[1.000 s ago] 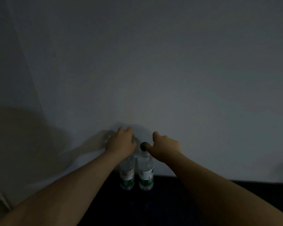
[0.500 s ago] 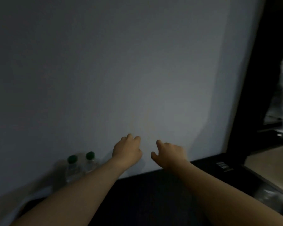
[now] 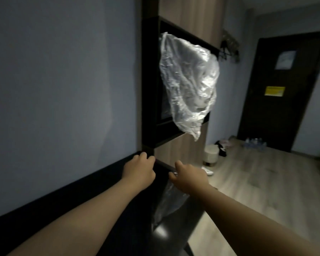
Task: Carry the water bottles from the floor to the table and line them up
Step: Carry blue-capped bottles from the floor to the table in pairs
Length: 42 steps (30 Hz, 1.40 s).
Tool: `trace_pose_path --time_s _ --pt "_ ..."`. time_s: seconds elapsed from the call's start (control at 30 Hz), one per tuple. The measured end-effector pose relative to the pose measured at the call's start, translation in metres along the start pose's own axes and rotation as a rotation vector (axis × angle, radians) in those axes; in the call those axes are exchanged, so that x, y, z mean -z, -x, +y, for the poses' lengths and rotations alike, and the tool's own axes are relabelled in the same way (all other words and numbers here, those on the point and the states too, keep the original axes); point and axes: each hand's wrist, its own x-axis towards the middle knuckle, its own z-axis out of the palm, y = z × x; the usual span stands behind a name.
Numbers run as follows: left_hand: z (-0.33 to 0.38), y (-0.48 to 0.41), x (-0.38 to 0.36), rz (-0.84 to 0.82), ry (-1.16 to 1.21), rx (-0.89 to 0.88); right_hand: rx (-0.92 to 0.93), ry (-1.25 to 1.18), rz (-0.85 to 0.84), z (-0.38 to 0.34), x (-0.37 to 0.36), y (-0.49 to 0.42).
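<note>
Fingers (image 3: 143, 157) curled, empty | view swung right | floor bottles (image 3: 254, 143) appear

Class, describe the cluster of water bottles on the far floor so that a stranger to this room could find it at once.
Find the tall dark door with the yellow sign at the room's far end. At its foot, on the pale wood floor, stands a cluster of clear plastic water bottles. Unlike the round white stool to its left, it is see-through and bluish.
</note>
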Motion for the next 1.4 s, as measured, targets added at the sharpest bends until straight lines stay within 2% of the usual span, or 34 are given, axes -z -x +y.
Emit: trace_pose_path --time_s 0.23,0.43,0.63,0.77,0.97,1.13,1.4 --pt "0.202 -0.042 -0.049 -0.029 0.088 -0.197 -0.226 0.065 -0.022 0.197 0.023 0.062" --pt "0.316 -0.070 -0.094 -0.093 0.135 -0.322 -0.386 0.085 -0.010 0.308 0.024 0.094" --pt "0.375 -0.100 -0.155 -0.196 0.183 -0.365 -0.462 0.100 -0.049 0.381 0.000 0.098" --pt "0.407 -0.140 -0.202 -0.263 0.230 -0.386 -0.464 0.175 -0.161 0.437 -0.023 0.072" --pt "0.445 -0.254 -0.242 -0.290 0.238 -0.452 -0.513 0.131 -0.279 0.510 -0.049 -0.020" --pt "0.485 -0.359 -0.264 -0.284 0.177 -0.535 -0.571 0.029 -0.226 0.570 -0.051 -0.110" --pt "0.566 -0.475 -0.339 -0.385 0.110 -0.583 -0.729 -0.083 -0.321 0.708 -0.083 -0.171"
